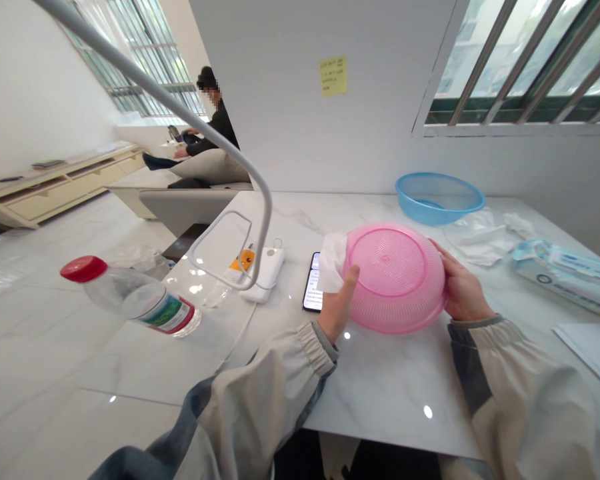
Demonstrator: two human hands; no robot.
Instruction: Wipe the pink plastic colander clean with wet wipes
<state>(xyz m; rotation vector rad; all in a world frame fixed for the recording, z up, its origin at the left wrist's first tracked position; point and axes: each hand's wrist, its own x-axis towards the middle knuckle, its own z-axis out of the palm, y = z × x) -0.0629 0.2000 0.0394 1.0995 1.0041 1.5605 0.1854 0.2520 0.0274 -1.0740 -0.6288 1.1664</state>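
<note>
A pink plastic mesh basket (387,267) is held up over the marble-look table, its round underside turned toward me. My left hand (337,303) grips the left side, thumb on the outside, with a crumpled white tissue (333,260) between that hand and the rim. At the right edge, my right hand (463,287) is closed on the basket, with some fingers hidden behind it. Partly behind the tissue and left hand lies a lit phone (312,293) on the tabletop.
Behind on the right stands a blue plastic basket (443,207), with crumpled clear plastic (480,233) and a wipes pack (570,273) nearby. At left are a red-capped bottle (135,300) and a white lamp (265,273) with a curved arm. A person (220,127) sits beyond the partition.
</note>
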